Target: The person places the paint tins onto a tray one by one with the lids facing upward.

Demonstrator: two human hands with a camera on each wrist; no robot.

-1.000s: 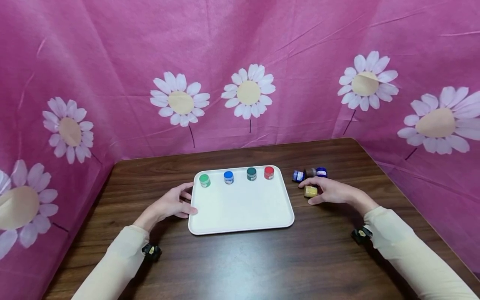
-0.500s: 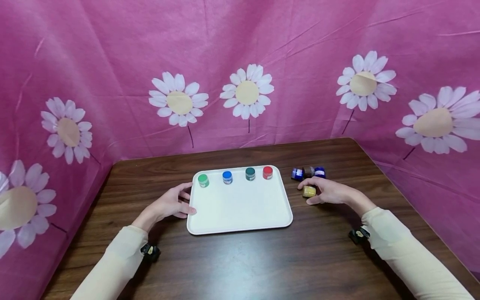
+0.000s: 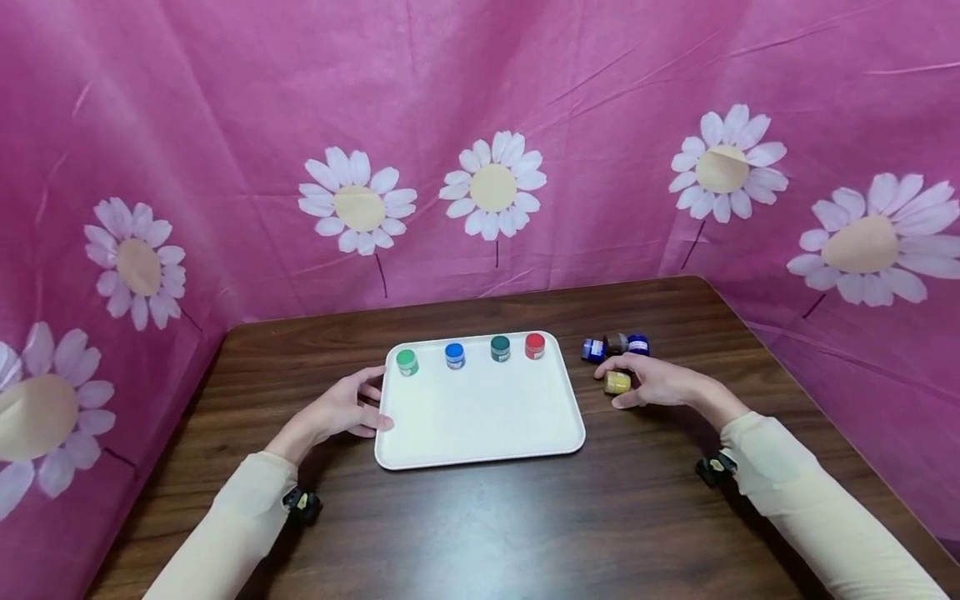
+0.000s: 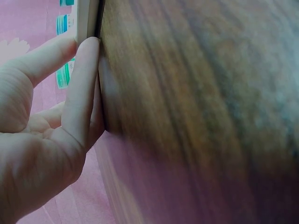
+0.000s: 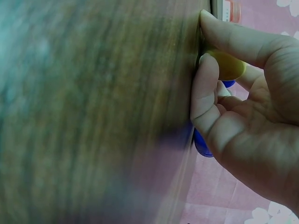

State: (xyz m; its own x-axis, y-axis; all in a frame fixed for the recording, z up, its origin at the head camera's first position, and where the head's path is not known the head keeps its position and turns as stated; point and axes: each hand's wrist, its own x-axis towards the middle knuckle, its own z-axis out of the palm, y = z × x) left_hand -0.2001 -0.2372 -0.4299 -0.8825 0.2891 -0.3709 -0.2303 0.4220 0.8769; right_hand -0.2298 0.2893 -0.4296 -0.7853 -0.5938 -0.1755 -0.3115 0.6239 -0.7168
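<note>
My left hand [image 3: 341, 408] grips the left edge of a white tray [image 3: 480, 417], thumb over the rim and fingers along its side; the left wrist view shows thumb and a fingertip at the tray's edge [image 4: 84, 21]. On the tray's far side stand small paint jars: light green [image 3: 407, 362], blue [image 3: 454, 356], dark green [image 3: 500, 348] and red [image 3: 535, 346]. Right of the tray, my right hand [image 3: 660, 382] has its thumb and fingers curled round a yellow paint jar [image 3: 617, 382] lying on its side. In the right wrist view the fingers partly hide this yellow jar [image 5: 229, 65].
Just beyond the right hand lie a blue jar [image 3: 593, 349], a brown jar [image 3: 617, 343] and a dark blue jar [image 3: 638, 344], close together. The brown wooden table [image 3: 465, 533] runs back to a pink cloth [image 3: 450, 75] with printed daisies.
</note>
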